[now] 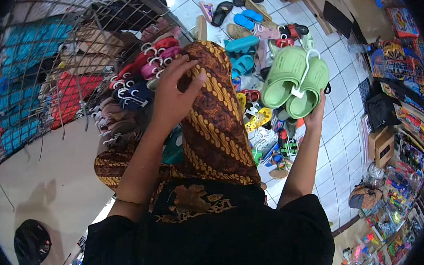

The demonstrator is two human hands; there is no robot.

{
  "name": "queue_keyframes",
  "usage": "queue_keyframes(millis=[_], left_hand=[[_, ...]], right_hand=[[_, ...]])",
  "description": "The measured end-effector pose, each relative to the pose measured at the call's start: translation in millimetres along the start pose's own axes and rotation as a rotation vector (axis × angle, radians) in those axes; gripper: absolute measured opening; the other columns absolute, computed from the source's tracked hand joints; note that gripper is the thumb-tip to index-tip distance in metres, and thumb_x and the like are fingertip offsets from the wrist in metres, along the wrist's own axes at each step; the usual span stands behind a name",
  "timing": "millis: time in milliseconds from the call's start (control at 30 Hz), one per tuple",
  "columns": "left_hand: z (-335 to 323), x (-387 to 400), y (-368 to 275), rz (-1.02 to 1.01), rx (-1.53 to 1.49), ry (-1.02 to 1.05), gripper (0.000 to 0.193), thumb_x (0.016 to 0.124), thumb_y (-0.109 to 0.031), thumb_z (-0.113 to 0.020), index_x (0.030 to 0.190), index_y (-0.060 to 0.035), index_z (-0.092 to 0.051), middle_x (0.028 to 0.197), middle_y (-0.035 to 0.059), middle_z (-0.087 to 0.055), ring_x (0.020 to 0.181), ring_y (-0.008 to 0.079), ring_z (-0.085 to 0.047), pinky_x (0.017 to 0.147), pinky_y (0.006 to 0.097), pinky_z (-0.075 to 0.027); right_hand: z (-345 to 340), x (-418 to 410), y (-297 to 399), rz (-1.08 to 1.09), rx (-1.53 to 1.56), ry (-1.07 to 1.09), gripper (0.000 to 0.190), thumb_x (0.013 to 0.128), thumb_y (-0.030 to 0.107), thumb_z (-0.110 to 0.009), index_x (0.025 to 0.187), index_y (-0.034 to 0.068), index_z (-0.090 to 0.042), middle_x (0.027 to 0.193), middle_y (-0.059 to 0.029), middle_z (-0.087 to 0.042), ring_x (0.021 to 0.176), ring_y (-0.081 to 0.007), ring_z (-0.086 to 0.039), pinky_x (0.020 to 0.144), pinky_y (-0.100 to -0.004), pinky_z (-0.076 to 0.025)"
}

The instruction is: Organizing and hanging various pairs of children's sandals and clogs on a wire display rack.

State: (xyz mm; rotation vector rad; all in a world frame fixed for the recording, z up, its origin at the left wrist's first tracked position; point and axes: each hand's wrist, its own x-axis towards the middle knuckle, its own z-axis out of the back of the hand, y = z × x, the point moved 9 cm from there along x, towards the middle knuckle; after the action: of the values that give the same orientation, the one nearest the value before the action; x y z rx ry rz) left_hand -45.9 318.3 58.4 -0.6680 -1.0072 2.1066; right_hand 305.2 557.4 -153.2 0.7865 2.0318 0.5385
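Observation:
A pair of light green clogs (284,73), joined by a white plastic hanger (306,70), is held up by my right hand (314,111). My fingers grip the nearer clog from beneath, partly hidden by it. My left hand (176,88) is raised by my knee with its fingers spread and nothing in it. Brown and gold batik cloth (219,107) covers my legs. Just left of that hand, rows of clogs on white hangers stand stacked: red and pink pairs (150,66), navy pairs (135,94) and brownish pairs (117,121).
Loose sandals and clogs, among them a teal clog (242,44) and a yellow sandal (259,119), are scattered over the white tiled floor (336,142). A wire grid (50,56) rises at the left. Packaged toys (393,199) line the right side, near a cardboard box (381,146).

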Motion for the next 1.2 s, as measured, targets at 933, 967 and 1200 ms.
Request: queue_keyframes(millis=[933, 967, 1200], left_hand=[[-47.1, 12.9, 6.0, -0.176, 0.504, -0.056, 0.043, 0.081, -0.025, -0.067, 0.123, -0.0199, -0.063, 0.148, 0.0178, -0.033, 0.137, 0.0494, -0.021, 0.111, 0.0585, -0.019], [-50.2, 14.5, 2.1, -0.188, 0.492, -0.059, 0.042, 0.080, -0.027, -0.068, 0.121, -0.0203, -0.064, 0.147, 0.0189, -0.034, 0.137, 0.0509, -0.021, 0.109, 0.0600, -0.021], [-62.3, 17.4, -8.2, -0.201, 0.435, -0.018, 0.041, 0.079, -0.024, -0.069, 0.120, -0.0196, -0.065, 0.148, 0.0163, -0.035, 0.138, 0.0481, -0.021, 0.110, 0.0590, -0.021]], right_hand=[[70.0, 184.1, -229.0, 0.078, -1.122, -0.208, 0.034, 0.088, 0.030, -0.055, 0.094, -0.001, -0.067, 0.094, -0.0180, -0.069, 0.070, -0.0289, -0.066, 0.064, -0.0384, -0.050], [77.7, 169.1, -238.2, 0.209, -1.346, -0.153, 0.035, 0.088, 0.028, -0.054, 0.101, -0.002, -0.065, 0.099, -0.0213, -0.068, 0.073, -0.0326, -0.066, 0.070, -0.0424, -0.051], [172.7, 110.9, -340.4, -0.542, -0.405, -0.289, 0.015, 0.087, 0.022, -0.056, 0.092, 0.009, -0.062, 0.082, -0.0055, -0.064, 0.068, -0.0164, -0.061, 0.062, -0.0337, -0.051]])
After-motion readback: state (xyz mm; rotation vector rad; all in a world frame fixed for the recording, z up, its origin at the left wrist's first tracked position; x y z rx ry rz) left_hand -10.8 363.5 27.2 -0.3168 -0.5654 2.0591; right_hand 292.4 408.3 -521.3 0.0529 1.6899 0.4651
